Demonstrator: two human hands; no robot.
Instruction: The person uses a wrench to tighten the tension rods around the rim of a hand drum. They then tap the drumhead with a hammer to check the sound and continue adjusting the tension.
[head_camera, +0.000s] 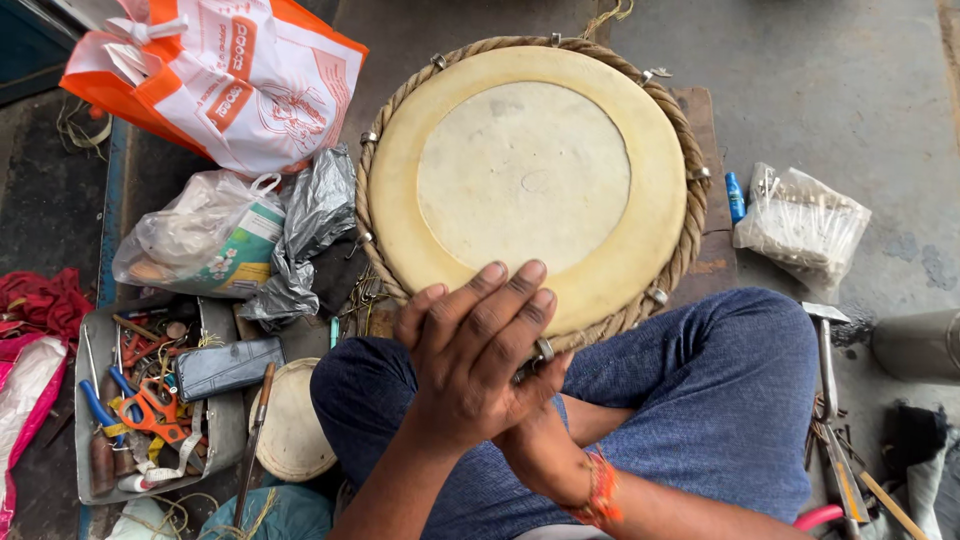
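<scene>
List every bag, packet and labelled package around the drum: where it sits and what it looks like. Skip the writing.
Orange and white printed bag: top left, crumpled.
Clear bag holding a green and white box: left of the drum.
Grey plastic bag: against the drum's left edge.
Clear packet of pale sticks: right, on the floor.
Small blue tube: beside that packet.

Covered hand, cropped edges

The left hand (475, 350) lies over the right hand (535, 405), hiding its fingers and palm, and both cover the near rim of the drum (530, 175). The orange and white bag (225, 75) is cut off by the top edge, the red cloth (40, 300) by the left edge, and the metal can (920, 345) by the right. The small tools in the tray (225, 425) are too tangled to tell apart.
</scene>
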